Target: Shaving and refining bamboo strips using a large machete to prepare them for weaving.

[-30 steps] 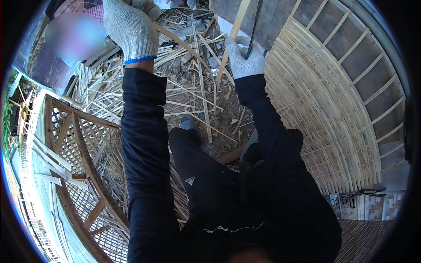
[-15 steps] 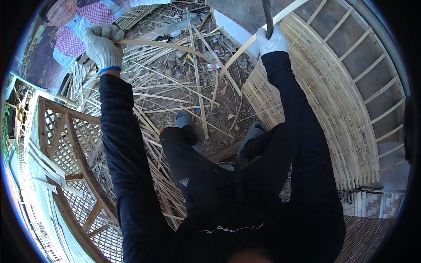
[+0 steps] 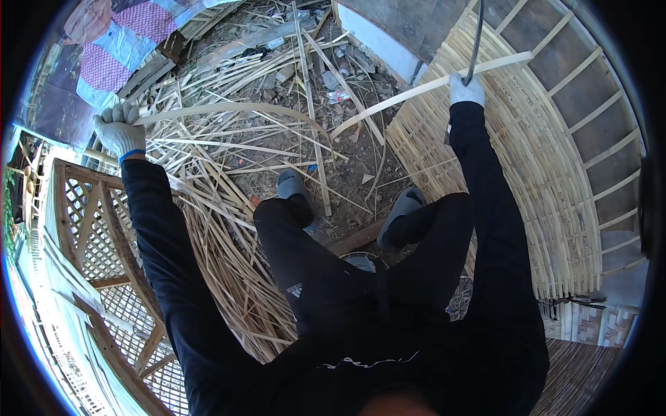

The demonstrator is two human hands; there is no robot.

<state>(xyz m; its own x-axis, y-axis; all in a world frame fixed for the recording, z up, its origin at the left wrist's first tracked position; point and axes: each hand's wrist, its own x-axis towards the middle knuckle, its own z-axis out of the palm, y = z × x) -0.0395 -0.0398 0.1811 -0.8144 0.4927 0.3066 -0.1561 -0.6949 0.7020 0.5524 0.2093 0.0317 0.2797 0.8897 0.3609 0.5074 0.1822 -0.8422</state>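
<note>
The left hand [image 3: 119, 130], gloved in pale knit with a blue cuff edge, is curled with its fingers bent, and the end of a long pale strip [image 3: 229, 108] is pinched at its thumb side. From there the strip is bowed to the right, and its far end is brought close to the lower end of a second pale strip [image 3: 402, 99]; whether the two are joined cannot be told. The second strip is slanted up towards the right hand [image 3: 466, 90], is passed just above its knuckles and is extended beyond it to the right. The right hand, also gloved, is closed around a slender dark tool [image 3: 476, 41], which is pointed upward and away from it; whether the strip is gripped as well cannot be told. Below and to the right of the right hand, a woven panel [image 3: 513, 166] of pale slats is seen. Between the hands, thin offcuts [image 3: 243, 149] are scattered over bare ground [image 3: 354, 161]. Below the left hand, a thick heap of loose strips [image 3: 229, 270] is spread, with a wood-framed lattice [image 3: 87, 225] stood nearer to it. Beyond the left hand, a pink-and-blue patterned sheet [image 3: 142, 21] is laid out.
</note>
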